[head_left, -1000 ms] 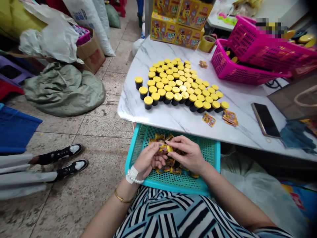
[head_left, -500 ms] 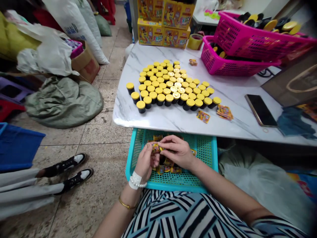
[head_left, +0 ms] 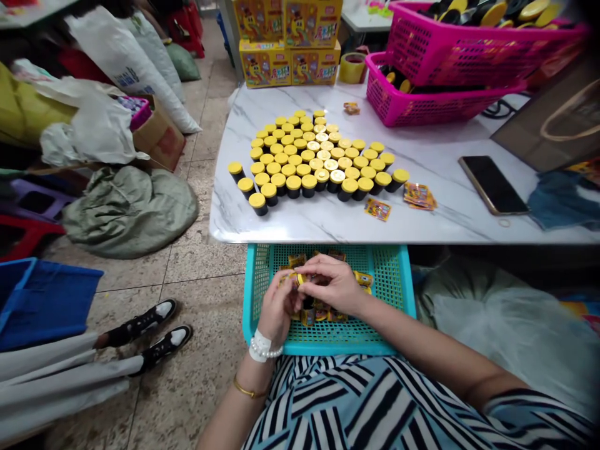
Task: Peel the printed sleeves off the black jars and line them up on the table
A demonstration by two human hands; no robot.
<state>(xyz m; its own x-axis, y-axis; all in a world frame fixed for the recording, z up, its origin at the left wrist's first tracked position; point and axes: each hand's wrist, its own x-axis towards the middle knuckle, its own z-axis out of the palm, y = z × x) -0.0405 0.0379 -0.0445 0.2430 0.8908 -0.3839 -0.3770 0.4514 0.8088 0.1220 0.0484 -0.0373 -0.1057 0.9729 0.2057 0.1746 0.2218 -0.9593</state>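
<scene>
Above a turquoise plastic basket [head_left: 328, 345], both hands hold one small yellow-capped cup [head_left: 298, 279] with a printed yellow wrapper. My left hand [head_left: 277, 306] is closed round its body. The fingertips of my right hand [head_left: 335, 284] press on the cap end. Several wrapped cups [head_left: 321, 312] lie in the basket beneath the hands, partly hidden by them. On the white marbled table [head_left: 290, 225] ahead stands a large group of black cups with yellow lids [head_left: 300, 156], upright. Flat printed wrappers [head_left: 419, 196] are piled to their right, with a single wrapper [head_left: 377, 209] close by.
Yellow printed boxes [head_left: 288, 65] are stacked at the table's back, beside a tape roll [head_left: 352, 67]. Two pink baskets [head_left: 450, 56] of black and yellow parts stand at the right, near a phone [head_left: 493, 185]. At left, another person's shoes [head_left: 159, 334] and a blue bin [head_left: 51, 306].
My view has shifted a little, so the table's things sit further left. The held cup's yellow cap now shows plainly between my hands, which stay close together over the basket.
</scene>
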